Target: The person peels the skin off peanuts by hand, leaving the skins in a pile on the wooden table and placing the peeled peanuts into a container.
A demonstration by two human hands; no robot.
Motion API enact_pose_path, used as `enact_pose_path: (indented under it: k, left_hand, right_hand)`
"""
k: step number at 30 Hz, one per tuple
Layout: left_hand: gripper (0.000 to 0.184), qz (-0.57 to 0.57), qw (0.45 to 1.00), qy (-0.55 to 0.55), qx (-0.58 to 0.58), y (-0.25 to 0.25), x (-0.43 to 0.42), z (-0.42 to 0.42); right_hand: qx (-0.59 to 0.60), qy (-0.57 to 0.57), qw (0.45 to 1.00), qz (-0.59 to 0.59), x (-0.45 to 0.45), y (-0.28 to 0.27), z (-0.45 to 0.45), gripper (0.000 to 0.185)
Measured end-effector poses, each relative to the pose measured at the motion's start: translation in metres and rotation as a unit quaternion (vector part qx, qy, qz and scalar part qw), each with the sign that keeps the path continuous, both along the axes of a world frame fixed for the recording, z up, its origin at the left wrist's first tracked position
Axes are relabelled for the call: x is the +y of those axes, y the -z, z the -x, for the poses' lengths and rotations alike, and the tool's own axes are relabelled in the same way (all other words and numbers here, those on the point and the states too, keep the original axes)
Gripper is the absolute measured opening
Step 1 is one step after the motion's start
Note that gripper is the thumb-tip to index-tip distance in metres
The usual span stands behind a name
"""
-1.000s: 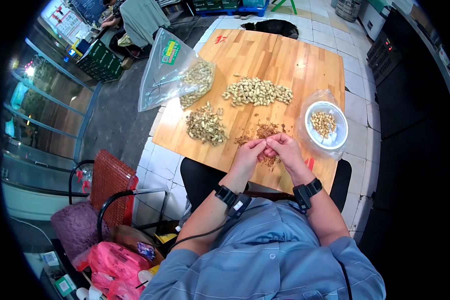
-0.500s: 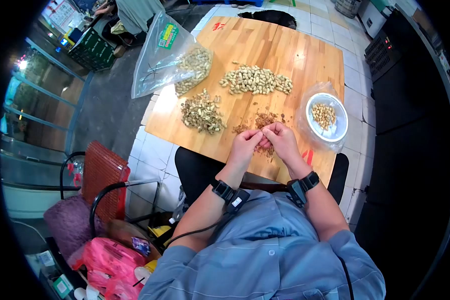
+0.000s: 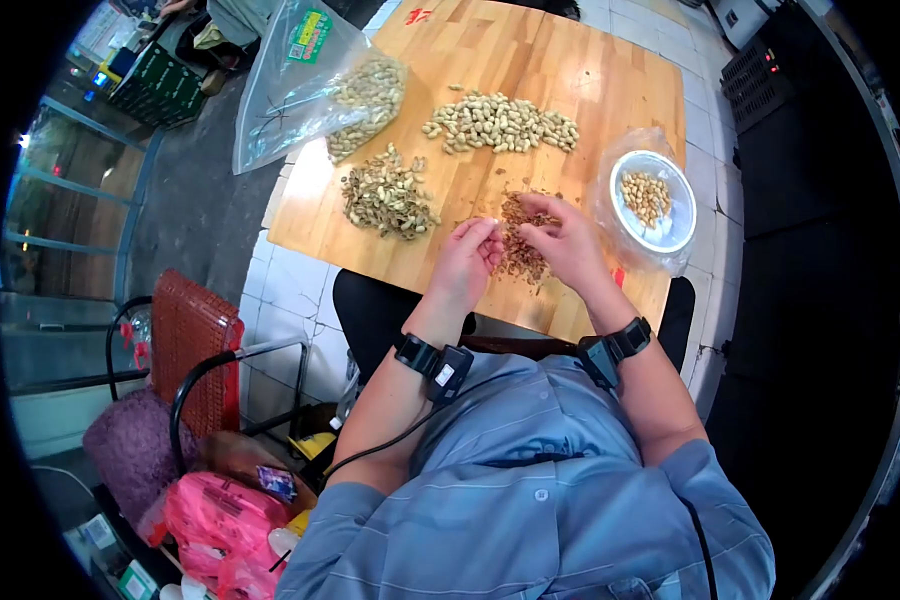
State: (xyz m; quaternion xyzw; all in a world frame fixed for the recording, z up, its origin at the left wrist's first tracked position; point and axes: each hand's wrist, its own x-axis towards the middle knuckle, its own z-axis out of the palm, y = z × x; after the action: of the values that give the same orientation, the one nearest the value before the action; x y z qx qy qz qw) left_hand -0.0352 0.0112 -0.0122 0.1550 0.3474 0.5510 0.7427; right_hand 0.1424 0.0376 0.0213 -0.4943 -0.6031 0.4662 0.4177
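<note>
My left hand is closed over the near part of the table, pinching a small pale piece at its fingertips that looks like a peanut kernel. To its right, my right hand has thumb and fingers apart, with no object visible in it. Beneath and between both hands lie reddish-brown peanut skins, partly covered by the right hand. A heap of empty peanut shells is left of my hands. Farther back sits a pile of unshelled peanuts. At right, a white bowl holds shelled kernels.
A clear plastic bag of unshelled peanuts leans over the table's back left corner. Thin plastic lies around the bowl. A brown woven chair and a pink bag are at lower left. Another person's hand shows at the top left.
My hands have come apart: the left has moved slightly left, and the right has opened over the skins. The view has shifted, so the table sits higher and a little left.
</note>
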Motion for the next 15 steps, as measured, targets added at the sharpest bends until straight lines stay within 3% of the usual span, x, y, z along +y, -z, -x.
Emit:
enact_pose_path:
  k: [9,11,15]
  left_hand:
    - [0.013,-0.007,0.999,0.027,0.032,-0.003,-0.001,-0.017]
    - [0.014,-0.006,0.997,0.026,0.067,-0.003,-0.003,-0.02]
    - [0.016,-0.019,0.99,0.035,0.137,-0.003,-0.003,-0.023]
  right_hand:
    - [-0.076,-0.059,0.992,-0.077,-0.005,-0.014,0.002,0.016]
    - [-0.106,-0.059,0.984,-0.134,-0.005,-0.014,-0.002,0.013]
    - [-0.108,-0.073,0.985,-0.117,-0.006,-0.017,-0.008,0.011]
